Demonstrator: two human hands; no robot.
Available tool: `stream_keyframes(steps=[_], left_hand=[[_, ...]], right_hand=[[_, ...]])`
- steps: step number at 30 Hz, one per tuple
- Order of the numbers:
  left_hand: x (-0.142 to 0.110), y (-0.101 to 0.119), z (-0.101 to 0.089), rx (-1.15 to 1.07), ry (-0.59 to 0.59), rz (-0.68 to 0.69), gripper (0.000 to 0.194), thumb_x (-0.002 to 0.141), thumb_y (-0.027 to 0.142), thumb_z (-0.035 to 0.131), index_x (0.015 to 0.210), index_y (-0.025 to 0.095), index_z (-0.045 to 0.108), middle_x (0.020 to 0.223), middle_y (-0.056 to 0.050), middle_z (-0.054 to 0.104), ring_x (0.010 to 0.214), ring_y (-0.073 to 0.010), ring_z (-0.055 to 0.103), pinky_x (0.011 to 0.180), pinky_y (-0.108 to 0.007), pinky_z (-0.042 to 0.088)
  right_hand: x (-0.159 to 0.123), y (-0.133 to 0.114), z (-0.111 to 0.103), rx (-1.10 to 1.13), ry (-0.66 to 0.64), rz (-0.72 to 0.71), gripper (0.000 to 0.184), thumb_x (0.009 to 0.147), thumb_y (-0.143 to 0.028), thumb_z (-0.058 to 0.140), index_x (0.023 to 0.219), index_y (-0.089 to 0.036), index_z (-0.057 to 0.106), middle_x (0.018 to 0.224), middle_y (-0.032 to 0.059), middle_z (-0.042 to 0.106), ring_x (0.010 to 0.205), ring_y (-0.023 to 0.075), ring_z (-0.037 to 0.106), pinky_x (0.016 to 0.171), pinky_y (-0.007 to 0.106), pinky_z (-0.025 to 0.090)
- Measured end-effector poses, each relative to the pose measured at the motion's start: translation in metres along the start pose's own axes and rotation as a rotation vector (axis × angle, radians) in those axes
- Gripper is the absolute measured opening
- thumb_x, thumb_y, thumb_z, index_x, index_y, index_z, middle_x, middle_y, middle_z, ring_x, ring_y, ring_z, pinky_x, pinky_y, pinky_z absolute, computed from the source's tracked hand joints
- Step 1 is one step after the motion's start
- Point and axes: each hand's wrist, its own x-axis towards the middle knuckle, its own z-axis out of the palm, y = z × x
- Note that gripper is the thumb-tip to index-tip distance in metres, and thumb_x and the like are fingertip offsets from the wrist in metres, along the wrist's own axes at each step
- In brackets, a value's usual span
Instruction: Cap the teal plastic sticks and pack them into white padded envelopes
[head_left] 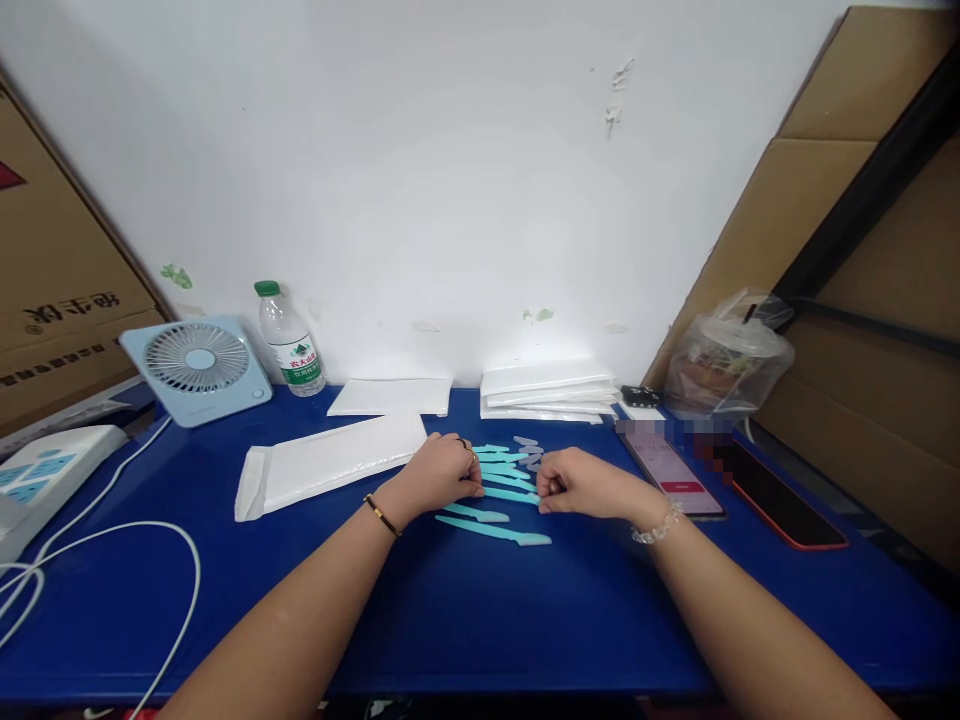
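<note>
Between my two hands stretches a turquoise eyebrow razor (511, 495). My left hand (448, 468) is closed in a pinch at its left end. At its right end, the fingertips of my right hand (568, 482) are pinched together. Several more turquoise razors (501, 467) lie side by side just beyond it. Two others, including a long razor (495, 528), rest on the blue table nearer to me. A few small greyish-purple pieces (527, 452) lie behind my right hand.
An opened white padded envelope (337, 462) lies left of my hands. White envelopes (551, 385) are stacked against the wall. A fan (201, 365), a water bottle (292, 345) and a power strip (52, 470) stand left. Two phones (784, 495) and a bagged container (724, 355) are right.
</note>
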Motion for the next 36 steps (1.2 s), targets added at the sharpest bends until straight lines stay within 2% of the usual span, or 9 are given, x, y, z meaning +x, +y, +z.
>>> stream_keyframes(steps=[4, 10, 13, 16, 18, 24, 27, 32, 36], left_hand=[[0.001, -0.008, -0.003, 0.052, 0.09, -0.082, 0.015, 0.076, 0.037, 0.064, 0.075, 0.023, 0.069, 0.084, -0.002, 0.065, 0.086, -0.0201, 0.055, 0.072, -0.03, 0.033], [-0.001, -0.014, -0.014, 0.049, 0.153, -0.197, 0.022, 0.073, 0.043, 0.065, 0.086, 0.026, 0.069, 0.087, -0.001, 0.064, 0.088, -0.0199, 0.056, 0.075, -0.031, 0.035], [-0.008, -0.011, -0.02, 0.009, 0.022, -0.114, 0.027, 0.067, 0.046, 0.07, 0.086, 0.028, 0.07, 0.086, 0.001, 0.063, 0.08, -0.0171, 0.058, 0.073, -0.029, 0.036], [-0.015, -0.011, -0.022, -0.03, -0.154, -0.061, 0.018, 0.062, 0.041, 0.073, 0.073, 0.027, 0.071, 0.076, 0.003, 0.063, 0.069, -0.0137, 0.057, 0.072, -0.027, 0.036], [-0.016, -0.01, -0.021, -0.029, -0.178, -0.061, 0.012, 0.063, 0.037, 0.073, 0.069, 0.026, 0.071, 0.07, 0.003, 0.063, 0.065, -0.0128, 0.055, 0.07, -0.026, 0.036], [-0.009, 0.002, -0.019, 0.003, -0.053, -0.024, 0.014, 0.072, 0.037, 0.067, 0.072, 0.023, 0.07, 0.074, 0.0, 0.064, 0.073, -0.0157, 0.056, 0.065, -0.026, 0.034], [-0.007, 0.004, -0.018, 0.045, 0.008, -0.044, 0.013, 0.074, 0.035, 0.066, 0.074, 0.022, 0.07, 0.079, -0.002, 0.064, 0.078, -0.0176, 0.056, 0.07, -0.028, 0.034], [-0.001, -0.007, -0.013, 0.064, 0.109, -0.165, 0.015, 0.075, 0.037, 0.065, 0.079, 0.023, 0.069, 0.084, -0.002, 0.064, 0.085, -0.0199, 0.057, 0.074, -0.032, 0.034], [-0.003, -0.001, -0.014, -0.002, 0.092, -0.113, 0.037, 0.068, 0.051, 0.069, 0.093, 0.024, 0.067, 0.091, -0.002, 0.062, 0.084, -0.0195, 0.058, 0.071, -0.029, 0.036]], right_hand=[[0.002, 0.01, -0.005, -0.011, 0.149, 0.025, 0.012, 0.076, -0.029, 0.063, 0.072, -0.018, 0.065, 0.076, 0.0031, 0.064, 0.064, 0.0139, 0.056, 0.055, 0.023, 0.039], [0.011, 0.031, -0.006, 0.014, 0.32, 0.13, 0.018, 0.076, -0.034, 0.061, 0.077, -0.017, 0.066, 0.07, 0.0024, 0.063, 0.061, 0.014, 0.055, 0.054, 0.023, 0.038], [0.011, 0.029, -0.006, -0.012, 0.37, 0.105, 0.018, 0.077, -0.034, 0.059, 0.077, -0.017, 0.066, 0.072, 0.0027, 0.063, 0.063, 0.0139, 0.055, 0.056, 0.024, 0.039], [0.008, 0.019, -0.006, 0.031, 0.345, 0.057, 0.021, 0.08, -0.036, 0.058, 0.076, -0.017, 0.066, 0.072, 0.0032, 0.062, 0.062, 0.0135, 0.054, 0.055, 0.024, 0.039], [0.005, 0.01, -0.003, 0.069, 0.299, 0.016, 0.024, 0.081, -0.039, 0.058, 0.076, -0.017, 0.067, 0.074, 0.0036, 0.062, 0.062, 0.0131, 0.053, 0.054, 0.024, 0.038], [0.009, -0.013, 0.014, 0.097, 0.141, -0.102, 0.028, 0.078, -0.046, 0.062, 0.075, -0.019, 0.067, 0.068, -0.0006, 0.057, 0.059, 0.0113, 0.049, 0.051, 0.023, 0.035], [0.011, -0.008, 0.015, 0.12, 0.176, -0.095, 0.032, 0.082, -0.047, 0.057, 0.069, -0.018, 0.064, 0.064, -0.001, 0.055, 0.056, 0.0105, 0.047, 0.051, 0.023, 0.034], [0.012, 0.016, 0.001, 0.127, 0.286, 0.043, 0.033, 0.081, -0.047, 0.057, 0.074, -0.016, 0.068, 0.067, 0.0027, 0.062, 0.058, 0.0129, 0.053, 0.052, 0.024, 0.037], [0.013, 0.027, -0.005, 0.029, 0.373, 0.093, 0.029, 0.079, -0.043, 0.059, 0.082, -0.017, 0.071, 0.073, 0.0042, 0.066, 0.062, 0.0147, 0.054, 0.056, 0.025, 0.039]])
